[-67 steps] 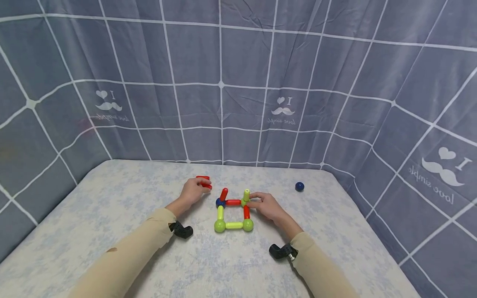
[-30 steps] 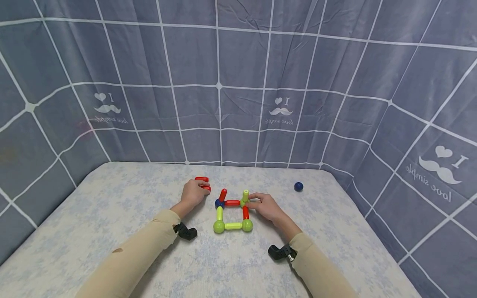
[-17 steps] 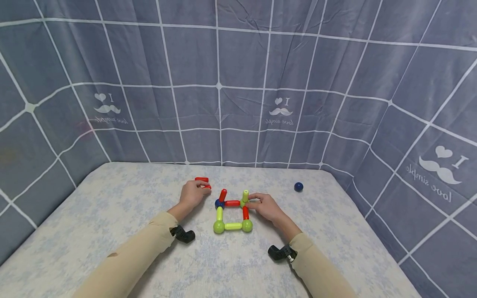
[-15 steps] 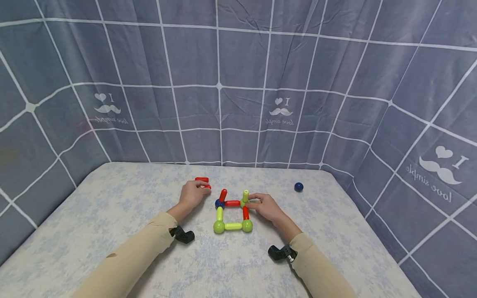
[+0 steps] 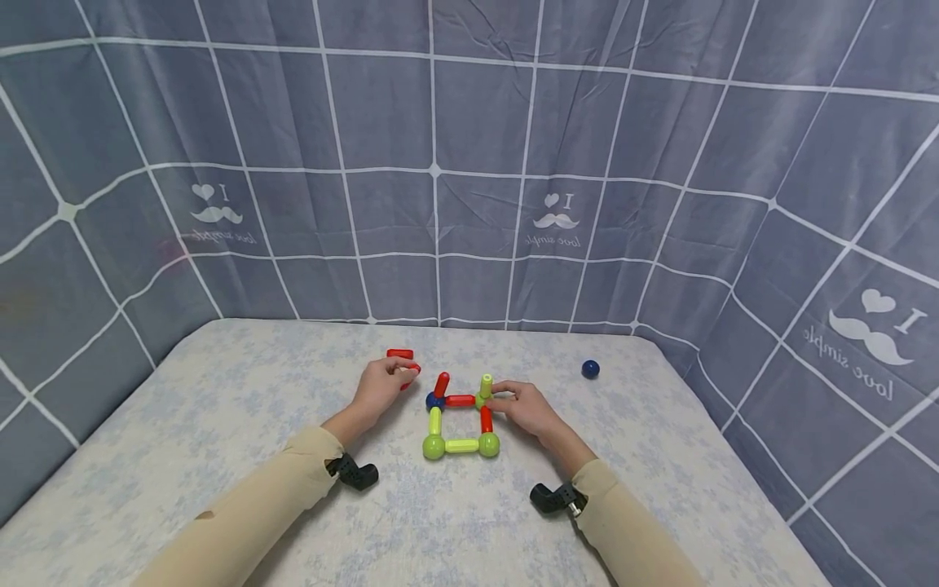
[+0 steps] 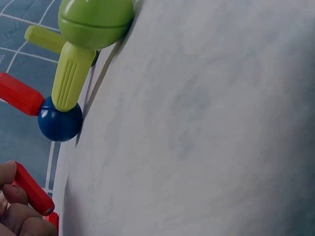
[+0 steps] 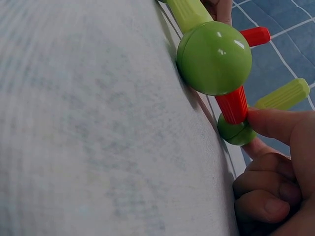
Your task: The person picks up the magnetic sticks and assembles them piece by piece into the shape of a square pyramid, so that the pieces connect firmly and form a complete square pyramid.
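Observation:
A flat square of magnetic rods and balls point(image 5: 460, 422) lies mid-table, with green balls at the near corners, a blue ball point(image 5: 434, 400) at the far left corner and a green ball point(image 7: 237, 132) at the far right. A red rod point(image 5: 441, 384) and a green rod point(image 5: 485, 385) stand up from the far corners. My right hand point(image 5: 524, 408) pinches the far right green ball. My left hand point(image 5: 381, 384) holds a loose red rod point(image 6: 32, 189) left of the square.
Another red rod point(image 5: 399, 354) lies beyond my left hand. A loose dark blue ball point(image 5: 590, 368) sits at the far right of the pale floral tabletop point(image 5: 220, 408). Grey checked cloth point(image 5: 469, 163) walls in the table on three sides.
My left hand has lifted the red rod slightly and edged toward the square. The right hand and the square have stayed put.

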`<state>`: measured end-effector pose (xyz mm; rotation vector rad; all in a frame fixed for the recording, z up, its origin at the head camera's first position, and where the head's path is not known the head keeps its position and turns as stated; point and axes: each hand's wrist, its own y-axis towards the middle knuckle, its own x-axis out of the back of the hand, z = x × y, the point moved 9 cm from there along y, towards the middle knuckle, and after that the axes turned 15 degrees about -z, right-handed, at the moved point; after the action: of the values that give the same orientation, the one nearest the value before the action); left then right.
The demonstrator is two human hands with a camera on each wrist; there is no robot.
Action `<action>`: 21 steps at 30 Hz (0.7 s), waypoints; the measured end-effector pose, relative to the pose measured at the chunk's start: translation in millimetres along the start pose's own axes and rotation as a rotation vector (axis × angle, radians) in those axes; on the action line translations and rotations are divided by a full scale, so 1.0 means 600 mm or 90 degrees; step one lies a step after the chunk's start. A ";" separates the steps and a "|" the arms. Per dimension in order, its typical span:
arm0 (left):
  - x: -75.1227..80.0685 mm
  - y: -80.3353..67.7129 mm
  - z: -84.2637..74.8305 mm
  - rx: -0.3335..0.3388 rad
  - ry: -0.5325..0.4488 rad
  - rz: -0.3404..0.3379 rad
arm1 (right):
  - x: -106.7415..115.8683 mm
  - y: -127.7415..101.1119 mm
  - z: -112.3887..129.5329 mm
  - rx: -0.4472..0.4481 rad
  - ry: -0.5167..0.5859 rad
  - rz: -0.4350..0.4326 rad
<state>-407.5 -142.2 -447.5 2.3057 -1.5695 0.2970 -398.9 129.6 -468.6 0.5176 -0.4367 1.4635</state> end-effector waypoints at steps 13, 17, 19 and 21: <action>-0.005 -0.031 0.006 0.102 -0.097 0.019 | 0.002 -0.001 0.002 0.010 -0.002 -0.011; -0.006 -0.040 0.005 0.133 -0.148 0.034 | 0.002 -0.001 0.002 0.011 0.004 -0.010; -0.006 -0.046 0.003 0.143 -0.172 0.041 | 0.002 -0.001 0.002 0.013 0.007 -0.010; -0.005 -0.052 -0.001 0.151 -0.192 0.050 | 0.003 0.000 0.003 0.014 0.012 -0.009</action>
<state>-379.4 -128.7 -452.8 2.5708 -1.8602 0.1657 -398.5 130.0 -466.4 0.5234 -0.4020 1.4593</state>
